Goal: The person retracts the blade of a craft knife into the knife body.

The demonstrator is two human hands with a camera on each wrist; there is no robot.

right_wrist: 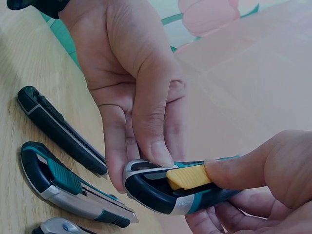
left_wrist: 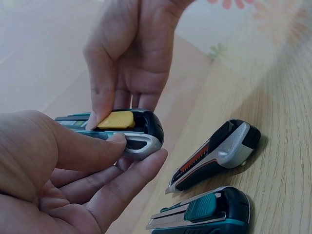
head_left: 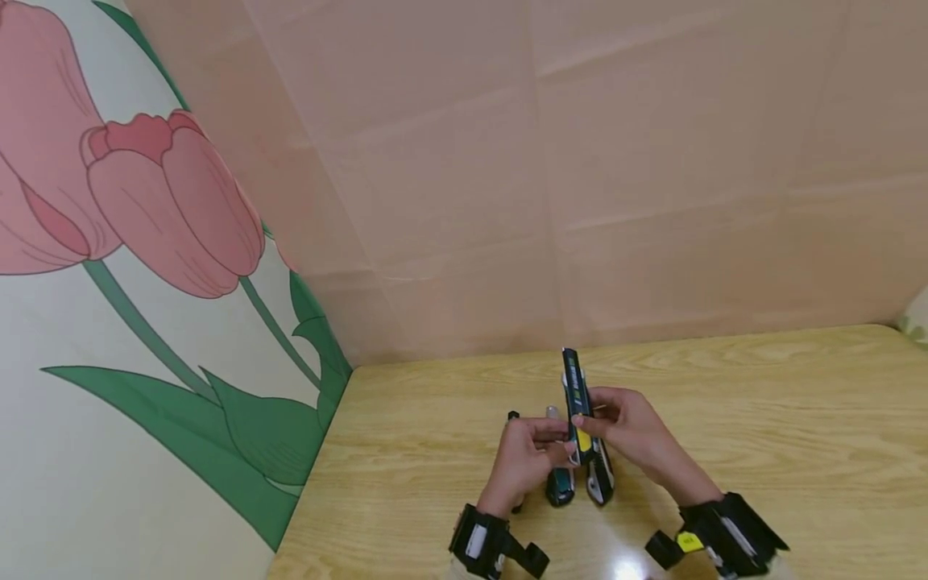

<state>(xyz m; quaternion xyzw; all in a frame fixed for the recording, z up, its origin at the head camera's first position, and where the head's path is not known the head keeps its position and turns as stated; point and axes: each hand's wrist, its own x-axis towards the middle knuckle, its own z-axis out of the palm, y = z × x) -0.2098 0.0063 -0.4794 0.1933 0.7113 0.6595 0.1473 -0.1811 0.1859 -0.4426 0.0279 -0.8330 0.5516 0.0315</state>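
A utility knife [head_left: 575, 387] with a dark body, teal trim and a yellow slider [left_wrist: 116, 120] is held up between both hands, above the table. My left hand [head_left: 524, 457] grips its rounded butt end, the thumb on the silver-edged loop. From the other side my right hand [head_left: 636, 425] pinches the body, its thumb touching the front of the slider. Below lie a knife with a teal slider [left_wrist: 201, 208], a black-and-silver knife [left_wrist: 234, 148] with a red-orange strip, and a slim black knife [right_wrist: 56, 122]. No blade shows clearly on the held knife.
The wood-grain table [head_left: 783, 435] runs wide to the right. A pinkish-brown sheet [head_left: 616, 177] covers the wall behind, and a white panel with printed tulips [head_left: 174, 201] stands at left. Each wrist wears a black camera mount [head_left: 732, 532].
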